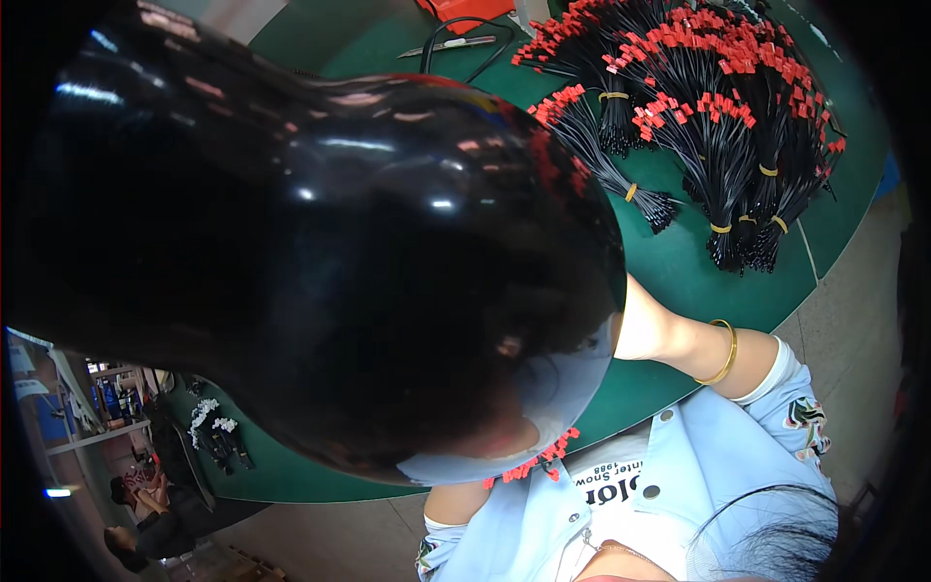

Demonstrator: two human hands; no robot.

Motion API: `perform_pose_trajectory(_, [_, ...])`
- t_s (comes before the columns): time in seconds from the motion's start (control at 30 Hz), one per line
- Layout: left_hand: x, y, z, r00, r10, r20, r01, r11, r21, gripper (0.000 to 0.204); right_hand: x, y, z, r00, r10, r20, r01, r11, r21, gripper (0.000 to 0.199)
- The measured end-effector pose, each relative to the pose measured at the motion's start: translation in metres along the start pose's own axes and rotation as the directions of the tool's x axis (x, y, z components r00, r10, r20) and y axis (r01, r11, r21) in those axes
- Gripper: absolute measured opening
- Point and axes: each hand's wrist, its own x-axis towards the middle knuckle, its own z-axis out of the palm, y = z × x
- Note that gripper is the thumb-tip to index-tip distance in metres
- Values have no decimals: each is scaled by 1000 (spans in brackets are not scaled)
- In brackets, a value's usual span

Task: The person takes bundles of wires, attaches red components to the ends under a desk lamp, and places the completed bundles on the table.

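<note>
A large, glossy black bell-shaped thing (388, 242), much like a lamp shade, fills the middle and left of the view and covers most of the work area. From the right comes my right arm, with a gold bangle (729, 351) on it. Only the wrist end of my right hand (640, 318) shows; its fingers are hidden behind the black shape. My left arm (458, 502) goes under the black edge, and that hand is out of sight. Red connector ends (535, 460) peek out beside it. What either hand holds cannot be seen.
Several bundles of black wires with red connectors (722, 126), tied with yellow bands, lie on the green table (718, 291) at the far right. A slim knife-like tool (451, 46), a black cable and a red thing (465, 12) lie beyond. White-ended wire bundles (218, 432) and other people (145, 500) appear at lower left.
</note>
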Motion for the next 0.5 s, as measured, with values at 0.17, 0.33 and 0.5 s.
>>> perform_pose_trajectory(0.17, [-2, 0, -4, 999, -21, 49, 23, 999, -43, 31, -1, 1, -1, 1000, 11, 27, -10, 1000, -16, 15])
perform_pose_trajectory(0.33, [6, -11, -5, 991, -31, 131, 48, 991, -127, 34, 0, 1, -7, 1000, 6, 29, -5, 999, -37, 17])
perform_pose_trajectory(0.5, [-5, -29, -27, 994, 8, 110, 11, 985, -174, 38, 1, 7, -5, 999, 5, 51, -4, 1000, -5, 25])
